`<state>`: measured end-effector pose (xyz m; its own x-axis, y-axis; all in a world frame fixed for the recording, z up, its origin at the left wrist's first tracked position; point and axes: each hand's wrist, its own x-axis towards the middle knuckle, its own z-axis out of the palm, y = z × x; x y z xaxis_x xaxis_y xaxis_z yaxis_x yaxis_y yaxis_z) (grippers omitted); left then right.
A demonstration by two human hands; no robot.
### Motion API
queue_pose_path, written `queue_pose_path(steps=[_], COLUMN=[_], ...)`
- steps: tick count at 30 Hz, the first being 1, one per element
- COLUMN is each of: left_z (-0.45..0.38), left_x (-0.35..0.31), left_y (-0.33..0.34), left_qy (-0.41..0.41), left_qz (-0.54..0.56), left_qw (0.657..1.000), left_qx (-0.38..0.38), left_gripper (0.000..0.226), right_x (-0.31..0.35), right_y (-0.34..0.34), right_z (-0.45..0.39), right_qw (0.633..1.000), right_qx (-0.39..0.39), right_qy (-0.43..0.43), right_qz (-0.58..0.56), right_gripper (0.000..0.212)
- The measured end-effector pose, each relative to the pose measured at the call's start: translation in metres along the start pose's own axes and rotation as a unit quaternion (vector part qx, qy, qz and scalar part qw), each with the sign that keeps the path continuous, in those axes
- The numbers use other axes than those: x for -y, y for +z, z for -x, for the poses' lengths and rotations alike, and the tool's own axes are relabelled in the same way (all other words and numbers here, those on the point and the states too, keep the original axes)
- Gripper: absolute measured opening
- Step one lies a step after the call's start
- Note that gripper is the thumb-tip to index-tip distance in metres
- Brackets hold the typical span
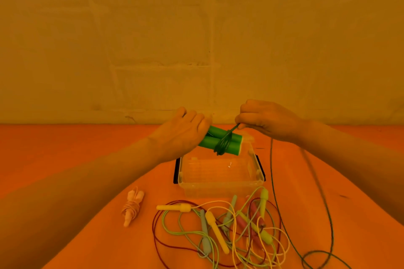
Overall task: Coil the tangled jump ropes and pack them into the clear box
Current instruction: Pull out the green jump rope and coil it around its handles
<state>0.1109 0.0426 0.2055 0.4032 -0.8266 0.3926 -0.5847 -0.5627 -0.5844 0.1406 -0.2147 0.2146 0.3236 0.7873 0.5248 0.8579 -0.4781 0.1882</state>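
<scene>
Your left hand (183, 131) is gripping the two green handles (220, 142) above the clear box (218, 181). Your right hand (266, 119) is pinching the green cord (231, 130), fingers curled tight

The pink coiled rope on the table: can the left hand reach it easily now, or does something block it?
Probably yes, but not yet. The pink coiled rope lies apart from the tangle, with open table around it. However, the left hand holds the green handles above the clear box.
</scene>
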Motion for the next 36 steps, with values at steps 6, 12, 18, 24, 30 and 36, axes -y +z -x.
queue_pose_path(steps=[6, 12, 18, 24, 30, 36], left_z=[-0.003, 0.0, 0.002, 0.01, 0.011, 0.012], left_x=[-0.004, 0.004, 0.012, 0.017, 0.014, 0.009], left_y=[-0.006, -0.011, -0.008, -0.004, -0.003, 0.002], left_qy=[0.031, 0.017, -0.027, -0.08, -0.094, -0.189], left_qz=[0.024, 0.044, 0.061, 0.109, 0.083, 0.114], left_qw=[0.999, 0.998, 0.996, 0.986, 0.988, 0.973], left_qx=[-0.013, -0.035, -0.057, -0.098, -0.087, -0.075], left_gripper=[0.026, 0.028, 0.022, 0.032, 0.03, 0.049], right_x=[0.003, 0.006, 0.016, 0.024, 0.037, 0.053], right_y=[0.004, 0.01, 0.022, 0.048, 0.072, 0.079], right_z=[-0.003, 0.016, 0.023, 0.031, 0.032, 0.016], right_qw=[0.999, 0.98, 0.954, 0.909, 0.877, 0.874], right_qx=[0.036, 0.081, 0.017, 0.004, 0.02, 0.049], right_qy=[0.015, 0.158, 0.272, 0.339, 0.398, 0.391], right_qz=[-0.006, -0.087, -0.125, -0.244, -0.269, -0.283], right_gripper=[0.04, 0.069, 0.047, 0.034, 0.024, 0.024])
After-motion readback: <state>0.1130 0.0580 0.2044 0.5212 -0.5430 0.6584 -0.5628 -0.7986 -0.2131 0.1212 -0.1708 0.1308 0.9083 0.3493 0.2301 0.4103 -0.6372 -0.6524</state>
